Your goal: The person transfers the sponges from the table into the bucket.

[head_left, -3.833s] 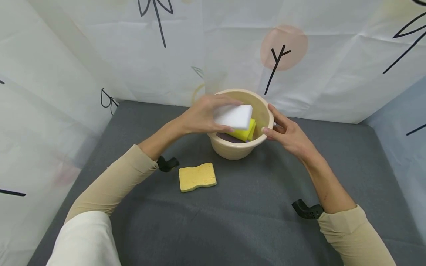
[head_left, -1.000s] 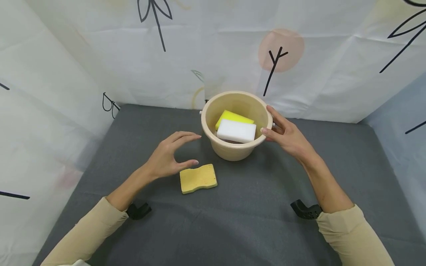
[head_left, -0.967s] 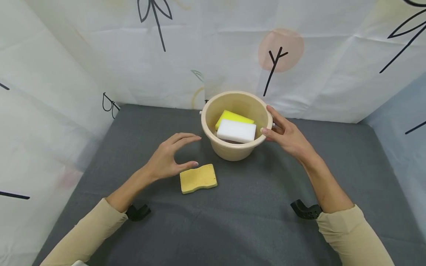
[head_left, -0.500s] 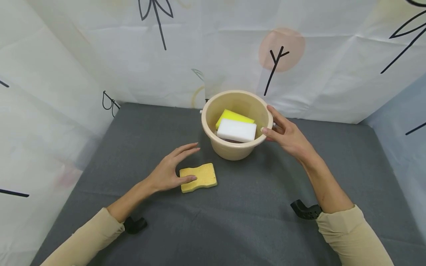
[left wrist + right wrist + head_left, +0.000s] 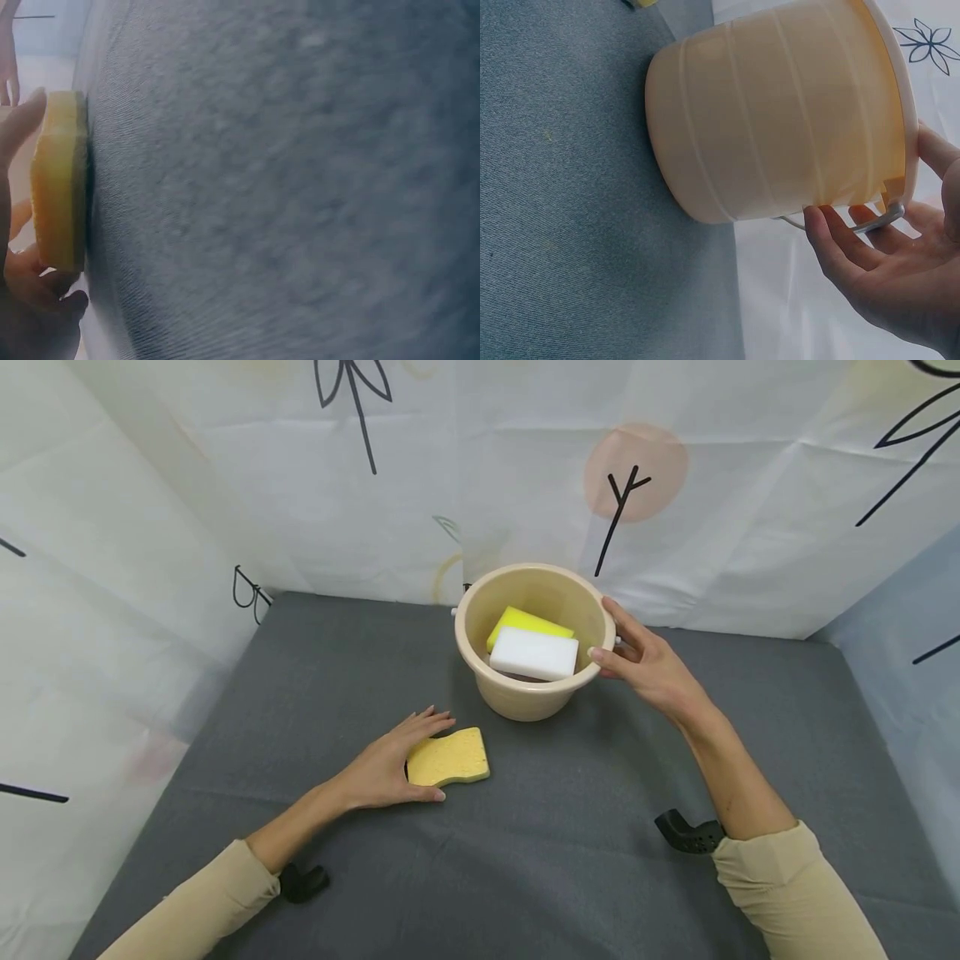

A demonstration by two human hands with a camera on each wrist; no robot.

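A yellow sponge with wavy sides lies flat on the grey cloth. My left hand spans its left end, the thumb along the near side and the fingers spread past the far side; no firm grip shows. In the left wrist view the sponge stands edge-on between thumb and fingers. My right hand holds the rim of a cream bucket, thumb over the rim and fingers outside, near the wire handle. Inside lie a white sponge block and a bright yellow sponge; something dark shows beneath them.
The grey cloth covers the table. White patterned fabric rises behind the bucket and along the left side. A black wrist mount sits on the left arm and another black mount on the right.
The white block has gone from my left hand into the bucket. That hand has since moved down and toward me to the sponge on the cloth. My right hand stays on the rim.
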